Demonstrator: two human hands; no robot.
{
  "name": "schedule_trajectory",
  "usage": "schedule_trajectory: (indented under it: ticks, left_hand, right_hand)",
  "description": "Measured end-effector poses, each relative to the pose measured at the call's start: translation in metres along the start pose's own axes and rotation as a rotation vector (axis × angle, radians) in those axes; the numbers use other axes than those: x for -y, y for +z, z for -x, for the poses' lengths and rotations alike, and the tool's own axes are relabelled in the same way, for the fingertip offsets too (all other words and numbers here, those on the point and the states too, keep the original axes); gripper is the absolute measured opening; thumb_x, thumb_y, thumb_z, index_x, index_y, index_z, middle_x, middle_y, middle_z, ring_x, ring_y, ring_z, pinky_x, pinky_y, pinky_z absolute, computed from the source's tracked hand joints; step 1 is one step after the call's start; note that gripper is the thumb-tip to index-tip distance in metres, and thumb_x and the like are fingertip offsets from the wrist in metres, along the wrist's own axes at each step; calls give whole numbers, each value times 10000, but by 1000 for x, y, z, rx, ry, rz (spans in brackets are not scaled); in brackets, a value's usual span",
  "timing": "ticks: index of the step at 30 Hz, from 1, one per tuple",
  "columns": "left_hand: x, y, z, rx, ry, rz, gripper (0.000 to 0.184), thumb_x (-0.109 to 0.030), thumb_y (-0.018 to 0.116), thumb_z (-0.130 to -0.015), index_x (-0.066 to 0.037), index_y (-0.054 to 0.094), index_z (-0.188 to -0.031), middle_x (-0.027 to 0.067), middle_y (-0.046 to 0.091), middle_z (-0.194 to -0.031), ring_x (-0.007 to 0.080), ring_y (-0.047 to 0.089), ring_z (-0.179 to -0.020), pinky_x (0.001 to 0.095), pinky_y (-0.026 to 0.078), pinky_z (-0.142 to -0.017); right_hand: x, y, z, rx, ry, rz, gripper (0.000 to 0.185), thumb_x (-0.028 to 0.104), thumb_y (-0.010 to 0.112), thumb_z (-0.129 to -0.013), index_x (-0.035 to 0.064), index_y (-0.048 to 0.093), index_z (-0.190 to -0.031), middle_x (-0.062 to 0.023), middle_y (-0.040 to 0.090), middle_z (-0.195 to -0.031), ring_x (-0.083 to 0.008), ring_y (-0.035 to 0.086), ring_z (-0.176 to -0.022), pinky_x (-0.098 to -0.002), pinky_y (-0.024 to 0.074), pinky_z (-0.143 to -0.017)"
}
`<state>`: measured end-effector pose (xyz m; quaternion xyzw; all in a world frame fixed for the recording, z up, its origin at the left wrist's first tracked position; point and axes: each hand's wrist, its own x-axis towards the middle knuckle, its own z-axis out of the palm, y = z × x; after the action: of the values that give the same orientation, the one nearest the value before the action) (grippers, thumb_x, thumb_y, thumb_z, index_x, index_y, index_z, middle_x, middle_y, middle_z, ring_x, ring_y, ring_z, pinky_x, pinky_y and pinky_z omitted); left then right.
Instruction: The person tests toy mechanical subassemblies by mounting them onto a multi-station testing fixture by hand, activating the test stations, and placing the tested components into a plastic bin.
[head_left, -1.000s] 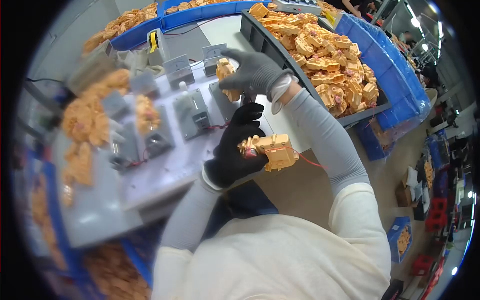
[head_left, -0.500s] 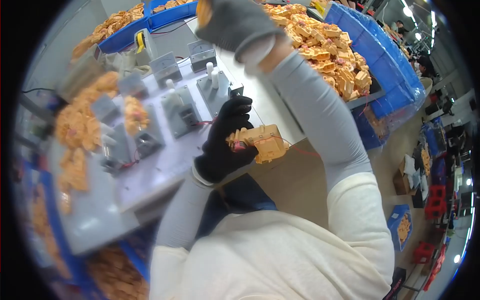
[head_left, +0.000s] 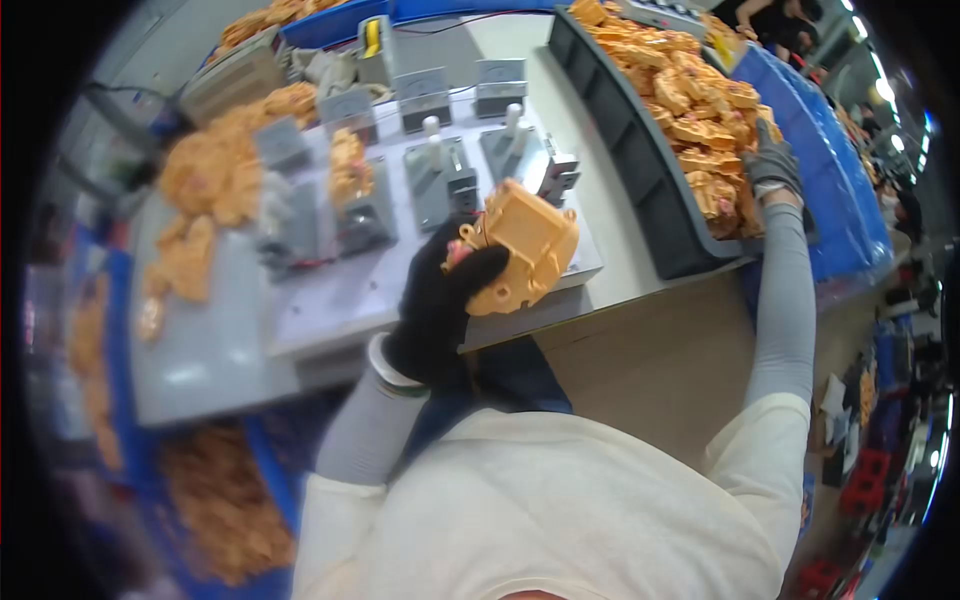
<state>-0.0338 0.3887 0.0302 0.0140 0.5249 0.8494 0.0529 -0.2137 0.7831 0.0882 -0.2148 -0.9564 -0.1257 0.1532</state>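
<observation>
My left hand (head_left: 440,300), in a black glove, is closed around an orange plastic housing (head_left: 530,245). The thumb presses on its near side, and its broad recessed face is turned up toward me. A small pink-red detail shows beside the fingers. My right hand (head_left: 775,168), in a grey glove, reaches to the right side of a black bin (head_left: 655,190) heaped with orange plastic parts (head_left: 695,105). Its fingers stretch out against the pile; the fingertips are partly lost among the parts. Just beyond my left hand stand grey test fixtures (head_left: 440,185) with white posts.
Panel meters (head_left: 422,98) line the back of the white fixture board (head_left: 330,315). One fixture at left carries an orange part (head_left: 350,165). Loose orange parts (head_left: 210,170) cover the table's left. Blue plastic-lined crates (head_left: 825,170) stand at right; another person (head_left: 790,20) is behind.
My right hand has swung from the top middle out to the bin at right. My left hand has tilted the housing so its broad face shows. The whole view has shifted.
</observation>
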Motion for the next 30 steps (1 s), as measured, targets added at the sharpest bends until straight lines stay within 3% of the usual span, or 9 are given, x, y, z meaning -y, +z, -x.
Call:
schedule_trajectory:
  ticks: [4,7,9,12,17,20,24,25,30]
  left_hand:
    - [-23,-7,11,-19,-68,235,371,-277,509,-893,-38,446,-1169,36,558,-910,102,573,-767,237,470,-621]
    - [-25,5,23,-113,4,87,482,-212,533,-884,-73,344,-1306,84,551,-1055,128,565,-913,258,478,-742]
    - [-23,5,20,26,-27,35,490,-186,553,-872,-67,369,-1310,82,518,-1134,132,523,-997,250,434,-839]
    - [-26,19,19,18,8,-189,531,-222,519,-852,-24,350,-1315,112,476,-1237,186,483,-1120,286,388,-936]
    - [-59,35,-11,-10,49,-42,391,-213,504,-862,-78,458,-1226,125,414,-1294,213,436,-1167,320,410,-922]
    - [-64,30,-51,197,521,-252,401,-199,498,-895,-72,428,-1269,55,520,-1131,137,531,-1013,260,447,-853]
    - [-65,32,-114,53,492,-585,356,-246,602,-845,-53,539,-1137,51,605,-935,129,598,-809,244,496,-689]
    - [-53,26,-138,29,839,-921,369,-297,606,-832,-46,548,-1097,130,616,-954,185,624,-778,280,500,-666]
    - [-26,38,-169,-106,852,-1525,418,-384,569,-804,-108,529,-1116,194,597,-846,335,598,-769,400,483,-693]
  right_hand:
    - [16,-23,15,-195,-222,20,514,283,537,-815,183,419,-1305,-227,484,-1190,-370,470,-1118,-429,388,-923]
    - [50,-22,50,-476,-432,-571,354,140,541,-842,76,526,-1190,-158,606,-1019,-253,587,-911,-313,454,-781]
    - [90,-49,129,-16,-450,-1484,297,125,587,-840,52,561,-1126,-49,586,-783,-94,527,-664,-201,438,-630]
    - [136,-26,186,-81,-682,-1485,340,16,662,-754,61,571,-1078,-56,610,-849,-97,577,-737,-236,474,-590]
    - [159,-25,207,-392,-448,-1343,373,-12,674,-699,98,577,-1042,-65,568,-837,-146,566,-731,-258,465,-611]
    - [169,-9,204,-228,-393,-1684,261,-5,683,-735,47,559,-959,-18,567,-852,-59,516,-689,-201,451,-632]
    - [166,-6,208,-211,-331,-1768,203,8,696,-725,39,561,-873,13,555,-735,-33,496,-627,-185,435,-565]
    - [164,-5,209,-221,-331,-1743,195,15,703,-719,37,565,-856,25,548,-696,-32,494,-608,-185,433,-547]
    - [165,0,204,-185,-345,-1783,190,21,712,-705,31,569,-830,32,539,-666,-30,493,-592,-185,432,-532]
